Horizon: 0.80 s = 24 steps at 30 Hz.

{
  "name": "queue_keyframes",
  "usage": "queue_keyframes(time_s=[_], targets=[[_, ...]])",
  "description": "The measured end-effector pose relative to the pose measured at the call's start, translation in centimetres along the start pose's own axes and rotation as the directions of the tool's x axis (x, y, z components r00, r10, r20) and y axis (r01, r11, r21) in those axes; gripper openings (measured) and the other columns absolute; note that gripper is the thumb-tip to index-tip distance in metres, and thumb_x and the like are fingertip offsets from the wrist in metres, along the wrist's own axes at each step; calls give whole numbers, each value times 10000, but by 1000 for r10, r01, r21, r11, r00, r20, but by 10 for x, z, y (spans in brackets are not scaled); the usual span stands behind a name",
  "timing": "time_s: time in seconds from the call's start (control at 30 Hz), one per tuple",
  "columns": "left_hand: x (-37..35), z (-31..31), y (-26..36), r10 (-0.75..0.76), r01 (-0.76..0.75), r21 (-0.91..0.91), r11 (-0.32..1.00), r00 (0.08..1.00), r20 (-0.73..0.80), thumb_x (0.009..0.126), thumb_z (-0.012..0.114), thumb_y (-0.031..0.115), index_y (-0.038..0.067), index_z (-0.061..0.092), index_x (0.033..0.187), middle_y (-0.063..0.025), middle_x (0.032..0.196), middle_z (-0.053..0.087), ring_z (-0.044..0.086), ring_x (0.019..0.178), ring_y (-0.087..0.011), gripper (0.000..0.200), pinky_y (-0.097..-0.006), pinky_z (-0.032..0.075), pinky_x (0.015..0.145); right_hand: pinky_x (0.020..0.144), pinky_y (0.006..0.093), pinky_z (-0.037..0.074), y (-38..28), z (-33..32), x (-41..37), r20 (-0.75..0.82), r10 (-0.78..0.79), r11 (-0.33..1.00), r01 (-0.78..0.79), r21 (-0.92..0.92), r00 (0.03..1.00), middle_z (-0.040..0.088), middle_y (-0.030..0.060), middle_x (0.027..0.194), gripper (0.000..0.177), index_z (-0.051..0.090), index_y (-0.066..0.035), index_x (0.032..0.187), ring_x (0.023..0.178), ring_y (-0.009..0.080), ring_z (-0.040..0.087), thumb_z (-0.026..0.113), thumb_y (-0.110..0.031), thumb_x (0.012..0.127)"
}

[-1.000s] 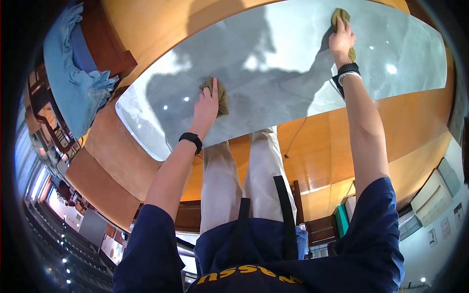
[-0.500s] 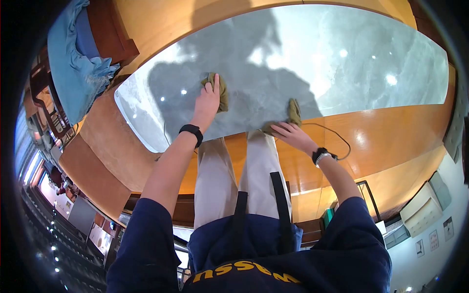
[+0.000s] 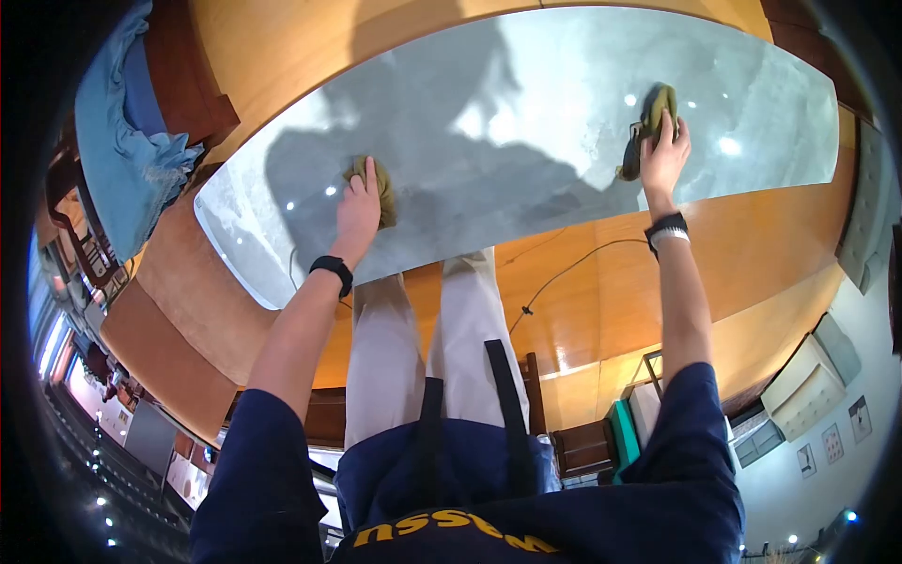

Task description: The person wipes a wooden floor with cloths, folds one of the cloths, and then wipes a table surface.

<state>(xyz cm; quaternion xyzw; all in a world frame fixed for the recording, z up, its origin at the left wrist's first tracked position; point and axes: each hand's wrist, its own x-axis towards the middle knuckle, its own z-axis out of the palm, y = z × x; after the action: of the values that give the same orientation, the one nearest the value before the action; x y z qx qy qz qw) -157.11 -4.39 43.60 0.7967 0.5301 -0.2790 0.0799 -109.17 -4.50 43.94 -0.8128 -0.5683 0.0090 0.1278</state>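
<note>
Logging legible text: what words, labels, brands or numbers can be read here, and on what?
"SS", unclear letters either side: yellow print on the navy shirt, upside down, cut by the frame edge.
Wall pictures: too small to read.
Left wristband, right wristband, left cloth, right cloth: no text visible.

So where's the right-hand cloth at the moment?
Head view, right side: the cloth is pressed under the right hand on the grey table, well right of the left hand.
</note>
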Motion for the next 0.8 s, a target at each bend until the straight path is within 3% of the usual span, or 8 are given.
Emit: queue_keyframes(time_s=[0.07, 0.13, 0.2, 0.43, 0.57, 0.6, 0.67, 0.8], targets=[[1, -8, 5, -34, 34, -22, 999, 999, 25, 784, 525, 49, 41, 102, 1435, -109, 952, 425, 530, 796, -219, 776, -284, 518, 566, 989, 457, 337, 18, 34, 9, -48, 53, 994, -57, -97, 997, 385, 213, 1305, 549, 430, -112, 1291, 1177, 381, 379, 556, -80, 757], [1, -9, 8, -52, 54, -35, 998, 997, 65, 784, 528, 58, 38, 104, 1434, -109, 952, 426, 530, 790, -220, 776, -285, 514, 564, 1005, 454, 321, 13, 52, 7, -122, 277, 960, -281, -11, 953, 371, 226, 1318, 572, 402, -81, 1310, 1194, 390, 362, 548, -84, 756], [2, -9, 11, -86, 91, -78, 993, 994, 60, 785, 538, 83, 23, 110, 1428, -115, 963, 421, 526, 797, -229, 775, -296, 511, 568, 1024, 462, 292, 10, 56, 6, -122, 304, 953, -301, 46, 945, 353, 251, 1329, 576, 389, -47, 1311, 1214, 404, 338, 541, -94, 758], [4, -27, 14, -114, 149, -151, 977, 969, 218, 672, 707, 177, 7, 18, 1423, -140, 1048, 401, 519, 857, -260, 1033, -337, 516, 639, 1025, 484, 279, -12, 47, -3, -82, 36, 988, -23, 155, 996, 342, 292, 1322, 571, 392, -2, 1298, 1207, 436, 343, 559, -128, 767], [9, -27, 17, -112, 149, -125, 981, 959, 260, 634, 741, 196, 4, 1, 1420, -143, 1061, 399, 517, 877, -268, 1097, -342, 513, 680, 1032, 510, 277, -90, 53, -26, 46, -150, 948, 130, 291, 988, 358, 272, 1315, 621, 405, -52, 1301, 1219, 436, 342, 577, -102, 706], [8, -25, 19, -126, 162, -121, 979, 958, 257, 647, 730, 195, -1, 16, 1420, -141, 1055, 400, 516, 880, -266, 1070, -344, 512, 686, 1024, 517, 284, -114, 60, -37, 17, -281, 904, 259, 339, 960, 370, 263, 1310, 657, 406, -65, 1302, 1216, 427, 353, 597, -94, 675], [5, -19, 22, -138, 173, -148, 974, 965, 221, 641, 720, 180, 12, 35, 1424, -143, 1042, 402, 515, 880, -273, 1054, -352, 506, 692, 1016, 506, 298, -172, 47, -52, 238, -368, 861, 234, 451, 899, 380, 215, 1324, 676, 423, -93, 1292, 1217, 403, 363, 626, -87, 647], [-6, -28, 19, -177, 200, -302, 932, 979, 100, 606, 689, 136, 71, 84, 1439, -143, 998, 408, 509, 874, -299, 1031, -380, 488, 707, 1031, 460, 307, -235, 53, -74, 232, -553, 756, 365, 544, 800, 384, 149, 1339, 605, 483, -101, 1226, 1228, 367, 358, 636, -48, 643]])
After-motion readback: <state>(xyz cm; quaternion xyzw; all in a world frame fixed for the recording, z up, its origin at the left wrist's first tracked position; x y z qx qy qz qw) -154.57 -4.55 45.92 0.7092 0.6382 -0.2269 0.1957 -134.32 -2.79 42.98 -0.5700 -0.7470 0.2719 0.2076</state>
